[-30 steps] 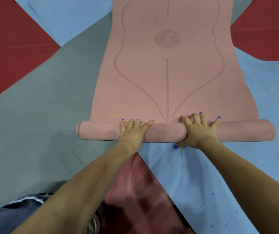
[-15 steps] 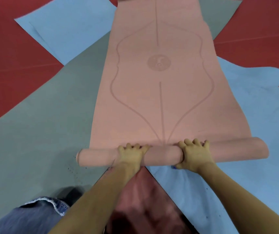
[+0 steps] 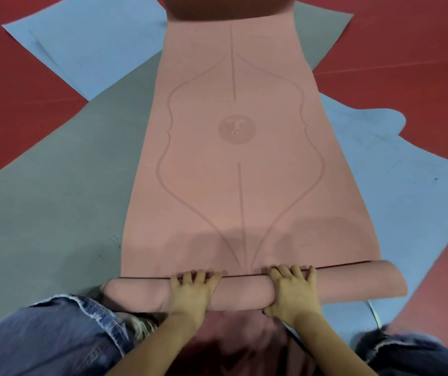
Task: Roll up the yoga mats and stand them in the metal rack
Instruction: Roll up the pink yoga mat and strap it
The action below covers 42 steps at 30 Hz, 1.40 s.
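A pink yoga mat (image 3: 233,185) with a printed line pattern lies lengthwise away from me, on top of other mats. Its near end is wound into a thick roll (image 3: 358,283) lying crosswise just in front of my knees. My left hand (image 3: 190,291) grips the roll left of centre, fingers curled over its top. My right hand (image 3: 292,290) grips it right of centre, fingers over the top and thumb underneath. The mat's far end (image 3: 231,6) curls up, showing a darker underside. No metal rack is in view.
Under the pink mat lie a grey-green mat (image 3: 54,199) on the left, a blue mat (image 3: 95,44) at the far left and another blue mat (image 3: 393,172) on the right. A red floor (image 3: 14,90) surrounds them. My jeans-clad knees (image 3: 41,343) flank the roll.
My fingers went from spread flat on the roll to curled over it. The view has lifted, showing the mat's far end and my knees; the roll sits at about the same spot on the pattern.
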{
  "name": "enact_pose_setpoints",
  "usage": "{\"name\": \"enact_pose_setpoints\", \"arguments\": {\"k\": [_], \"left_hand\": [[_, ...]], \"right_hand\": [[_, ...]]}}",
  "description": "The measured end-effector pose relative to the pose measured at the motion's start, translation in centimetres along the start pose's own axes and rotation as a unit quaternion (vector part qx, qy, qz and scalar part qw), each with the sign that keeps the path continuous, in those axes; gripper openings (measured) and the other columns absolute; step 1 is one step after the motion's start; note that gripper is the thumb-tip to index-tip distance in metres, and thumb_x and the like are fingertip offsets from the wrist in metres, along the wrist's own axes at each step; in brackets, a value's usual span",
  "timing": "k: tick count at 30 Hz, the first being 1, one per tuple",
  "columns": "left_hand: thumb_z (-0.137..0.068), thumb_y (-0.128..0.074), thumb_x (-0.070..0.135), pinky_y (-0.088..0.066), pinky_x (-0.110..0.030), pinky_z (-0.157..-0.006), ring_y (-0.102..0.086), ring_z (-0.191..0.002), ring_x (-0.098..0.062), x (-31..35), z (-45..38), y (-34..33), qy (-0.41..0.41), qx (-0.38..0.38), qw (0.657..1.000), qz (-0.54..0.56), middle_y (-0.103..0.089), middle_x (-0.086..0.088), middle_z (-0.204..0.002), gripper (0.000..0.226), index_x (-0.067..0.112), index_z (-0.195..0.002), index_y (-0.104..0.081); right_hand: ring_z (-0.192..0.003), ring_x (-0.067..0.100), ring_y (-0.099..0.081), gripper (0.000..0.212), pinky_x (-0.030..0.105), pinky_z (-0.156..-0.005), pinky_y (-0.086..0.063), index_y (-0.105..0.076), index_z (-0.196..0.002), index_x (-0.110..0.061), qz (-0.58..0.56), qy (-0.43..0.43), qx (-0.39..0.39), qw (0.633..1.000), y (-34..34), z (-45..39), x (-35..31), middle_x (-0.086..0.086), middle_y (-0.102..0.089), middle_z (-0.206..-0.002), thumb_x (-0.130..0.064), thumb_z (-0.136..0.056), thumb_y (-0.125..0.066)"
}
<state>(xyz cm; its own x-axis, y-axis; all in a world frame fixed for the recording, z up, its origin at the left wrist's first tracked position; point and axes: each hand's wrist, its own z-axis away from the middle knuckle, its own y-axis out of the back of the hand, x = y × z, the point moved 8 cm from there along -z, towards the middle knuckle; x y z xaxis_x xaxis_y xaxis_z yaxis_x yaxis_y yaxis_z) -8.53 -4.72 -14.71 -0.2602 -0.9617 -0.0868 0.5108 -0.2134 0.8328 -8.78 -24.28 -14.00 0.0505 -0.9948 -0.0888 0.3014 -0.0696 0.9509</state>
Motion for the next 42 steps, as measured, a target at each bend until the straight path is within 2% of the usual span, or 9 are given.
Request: {"name": "enact_pose_setpoints", "arguments": {"k": [6, 12, 19, 23, 27, 32, 36, 39, 42], "left_hand": [[-0.088, -0.055, 0.015, -0.025, -0.051, -0.104, -0.029, -0.131, -0.032, 0.4, -1.0, -1.0, 0.017, -0.041, 0.999, -0.003, -0.027, -0.003, -0.146, 0.082, 0.044, -0.147, -0.006], [-0.079, -0.066, 0.018, -0.016, -0.044, -0.111, -0.020, -0.135, -0.027, 0.1, -3.2, -0.7, -0.029, -0.120, 0.992, 0.003, -0.020, -0.004, -0.147, 0.093, 0.038, -0.148, -0.007], [-0.072, -0.069, 0.012, -0.015, -0.044, -0.109, -0.020, -0.133, -0.026, 0.1, -3.8, 0.0, -0.018, -0.146, 0.989, 0.009, -0.017, -0.004, -0.144, 0.101, 0.036, -0.148, -0.007], [-0.081, -0.060, 0.016, -0.015, -0.044, -0.108, -0.019, -0.134, -0.026, 0.1, -3.3, -0.4, 0.000, -0.118, 0.991, 0.056, -0.019, -0.003, -0.145, 0.082, 0.038, -0.146, -0.014], [-0.069, -0.074, 0.008, -0.016, -0.045, -0.109, -0.016, -0.137, -0.027, -0.2, -3.8, -0.5, -0.007, -0.139, 0.988, 0.062, -0.015, -0.003, -0.146, 0.104, 0.036, -0.147, -0.011], [-0.060, -0.085, 0.015, -0.018, -0.042, -0.110, -0.015, -0.138, -0.026, -0.3, -4.9, -0.4, -0.034, -0.198, 0.977, 0.068, -0.015, -0.002, -0.147, 0.112, 0.036, -0.146, -0.015], [-0.064, -0.083, 0.019, -0.017, -0.041, -0.111, -0.015, -0.139, -0.021, -0.9, -5.6, 0.5, -0.042, -0.211, 0.974, 0.065, -0.014, 0.001, -0.148, 0.107, 0.036, -0.145, -0.016], [-0.080, -0.063, 0.015, 0.005, -0.056, -0.114, -0.005, -0.144, -0.028, -0.4, -4.7, 2.2, -0.041, -0.102, 0.993, 0.049, -0.005, -0.004, -0.154, 0.096, 0.031, -0.151, 0.001], [-0.081, -0.059, 0.024, 0.015, -0.061, -0.109, 0.004, -0.146, -0.032, 1.9, -1.9, 2.7, -0.039, 0.023, 0.997, 0.067, 0.006, -0.008, -0.159, 0.098, 0.022, -0.151, 0.008]], "right_hand": [[-0.068, 0.022, -0.063, 0.076, 0.045, -0.084, -0.030, -0.071, -0.084, -0.029, -0.013, 0.000, -0.028, 1.000, -1.6, -0.9, 0.4, -0.006, -0.063, -0.078, -0.067, -0.020, -0.056], [-0.071, 0.018, -0.064, 0.091, 0.039, -0.068, -0.051, -0.065, -0.095, -0.028, -0.018, 0.063, -0.045, 0.997, -1.7, -2.7, 0.8, -0.007, -0.064, -0.085, -0.083, -0.025, -0.046], [-0.085, 0.027, -0.060, 0.092, 0.042, -0.096, -0.033, -0.057, -0.099, -0.013, 0.015, 0.173, 0.043, 0.984, -0.4, -2.8, 0.0, 0.004, -0.058, -0.093, -0.093, -0.056, -0.038], [-0.113, 0.029, -0.049, 0.079, 0.049, -0.106, -0.026, -0.050, -0.125, -0.011, 0.010, 0.137, 0.065, 0.988, -0.7, 0.0, -0.2, 0.011, -0.060, -0.117, -0.074, -0.081, -0.034], [-0.146, 0.024, -0.013, 0.062, 0.049, -0.118, -0.007, -0.024, -0.149, -0.017, -0.056, 0.024, 0.081, 0.995, -2.4, 4.0, -0.6, 0.012, -0.032, -0.151, -0.051, -0.097, -0.024], [-0.148, 0.024, -0.001, 0.096, 0.052, -0.117, 0.000, -0.006, -0.153, -0.018, -0.033, -0.018, 0.012, 0.999, -3.0, 3.1, -0.5, 0.015, -0.026, -0.154, -0.064, -0.077, -0.042], [-0.148, 0.024, 0.002, 0.109, 0.052, -0.116, 0.001, -0.013, -0.152, -0.016, -0.034, -0.039, 0.000, 0.999, -3.2, 0.9, -0.6, 0.015, -0.032, -0.149, -0.077, -0.066, -0.040], [-0.141, 0.028, -0.019, 0.116, 0.050, -0.113, 0.001, -0.035, -0.144, -0.016, -0.013, -0.036, -0.026, 0.999, -2.3, -1.7, -0.2, 0.015, -0.044, -0.144, -0.087, -0.052, -0.035], [-0.146, 0.022, -0.003, 0.126, 0.048, -0.111, 0.016, -0.016, -0.151, -0.028, -0.028, -0.018, -0.099, 0.995, -0.5, -5.0, -0.1, 0.001, -0.015, -0.158, -0.092, -0.042, -0.026]]}}
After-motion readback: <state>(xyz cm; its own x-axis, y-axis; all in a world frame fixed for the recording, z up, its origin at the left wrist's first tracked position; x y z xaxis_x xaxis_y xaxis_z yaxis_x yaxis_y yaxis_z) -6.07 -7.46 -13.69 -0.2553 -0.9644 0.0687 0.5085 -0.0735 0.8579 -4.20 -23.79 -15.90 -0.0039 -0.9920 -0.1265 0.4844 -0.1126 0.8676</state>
